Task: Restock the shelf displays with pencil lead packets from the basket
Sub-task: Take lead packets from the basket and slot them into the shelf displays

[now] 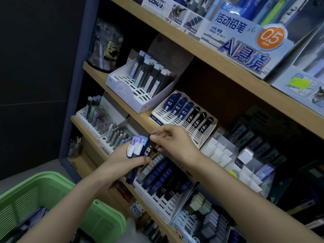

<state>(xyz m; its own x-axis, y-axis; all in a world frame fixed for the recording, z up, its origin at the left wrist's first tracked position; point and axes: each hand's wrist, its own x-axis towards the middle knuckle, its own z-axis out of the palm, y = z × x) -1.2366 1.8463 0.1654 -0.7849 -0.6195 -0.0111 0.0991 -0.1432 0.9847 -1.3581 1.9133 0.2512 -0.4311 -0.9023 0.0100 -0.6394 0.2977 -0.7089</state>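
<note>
My left hand (121, 157) grips a bunch of pencil lead packets (135, 149), purple, white, blue and black, in front of the middle shelf. My right hand (172, 141) pinches the top of a black packet (149, 149) in that bunch with thumb and forefinger. Just above the hands sits a white slotted display (201, 137) holding three blue and three black lead packets. A second white display (140, 104) to its left holds several pastel and black packets. The green basket (57, 193) is at the lower left, with more packets lying inside.
Wooden shelves (228, 65) run diagonally. A lower display (168, 204) carries blue and black HB 0.5 packets. Erasers and small white boxes (226, 155) fill the right side. Mechanical pencil boxes stand on the top shelf. A clear jar (105, 44) is at the far left.
</note>
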